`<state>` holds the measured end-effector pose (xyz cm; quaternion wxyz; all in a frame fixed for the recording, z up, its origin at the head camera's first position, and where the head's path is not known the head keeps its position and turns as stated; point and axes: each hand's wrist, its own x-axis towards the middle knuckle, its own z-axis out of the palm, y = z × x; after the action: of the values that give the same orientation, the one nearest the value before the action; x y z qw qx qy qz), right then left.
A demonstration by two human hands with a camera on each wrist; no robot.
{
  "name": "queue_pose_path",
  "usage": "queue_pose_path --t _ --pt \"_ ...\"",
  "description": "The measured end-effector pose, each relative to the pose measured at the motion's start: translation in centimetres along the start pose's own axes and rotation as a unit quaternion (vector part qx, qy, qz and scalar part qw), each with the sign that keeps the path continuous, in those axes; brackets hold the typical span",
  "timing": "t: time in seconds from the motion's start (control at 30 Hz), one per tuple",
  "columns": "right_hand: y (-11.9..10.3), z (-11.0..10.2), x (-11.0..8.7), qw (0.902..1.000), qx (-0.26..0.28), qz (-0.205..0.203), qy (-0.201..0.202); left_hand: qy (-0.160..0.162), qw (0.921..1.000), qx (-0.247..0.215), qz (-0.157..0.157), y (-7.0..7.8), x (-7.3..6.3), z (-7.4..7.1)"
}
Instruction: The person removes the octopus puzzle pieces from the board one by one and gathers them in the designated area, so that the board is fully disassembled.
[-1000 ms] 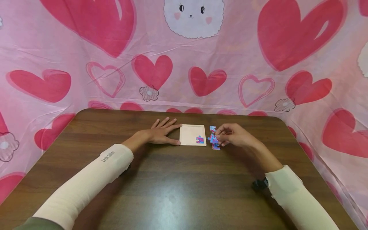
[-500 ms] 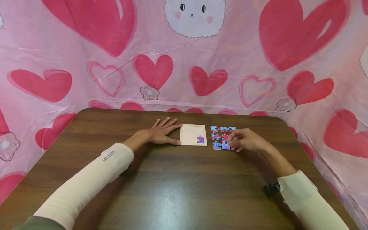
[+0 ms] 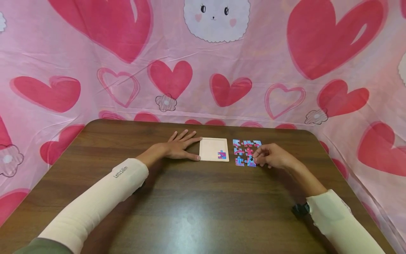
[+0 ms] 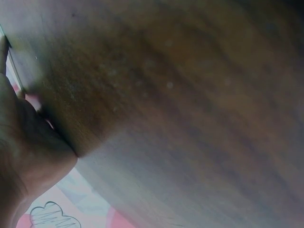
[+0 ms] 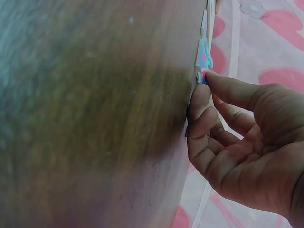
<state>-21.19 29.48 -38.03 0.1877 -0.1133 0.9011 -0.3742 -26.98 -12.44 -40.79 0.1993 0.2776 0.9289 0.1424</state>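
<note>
My left hand lies with spread fingers on the table, index fingertip and thumb tip touching the left side of a shallow wooden puzzle tray. One blue and pink jigsaw piece sits in the tray's lower right corner. To the right, my right hand pinches a blue and purple jigsaw piece at the bottom of a loose block of pieces. Thumb and index finger meet at a blue piece in the right wrist view. The left wrist view catches only part of my left hand.
Several jigsaw pieces lie in rows right of the tray, among them a top left piece and a red middle piece. The brown wooden table extends toward me. A pink heart-patterned cloth hangs behind it.
My right hand has moved right with the jigsaw piece, from over the left column to the block's bottom row, uncovering the other pieces. My left hand stays by the tray.
</note>
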Motion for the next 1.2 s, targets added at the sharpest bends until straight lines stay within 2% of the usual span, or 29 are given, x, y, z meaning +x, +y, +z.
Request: queue_pose_path --t 0.5,0.67,0.9,1.2 --pt "0.0 0.2 0.2 0.9999 -0.013 0.005 -0.002 0.004 1.0000 -0.005 0.001 -0.1 0.0 0.1" --pt "-0.2 0.1 0.2 0.9998 -0.018 -0.010 0.002 0.003 1.0000 -0.005 0.003 -0.2 0.1 0.2" --pt "-1.4 0.5 0.6 0.9992 -0.021 -0.031 0.014 0.001 0.9999 -0.012 0.000 -0.5 0.6 0.5" --pt "-3.4 2.3 2.0 0.9989 0.014 -0.043 0.015 0.000 1.0000 0.000 -0.004 0.0 0.1 0.1"
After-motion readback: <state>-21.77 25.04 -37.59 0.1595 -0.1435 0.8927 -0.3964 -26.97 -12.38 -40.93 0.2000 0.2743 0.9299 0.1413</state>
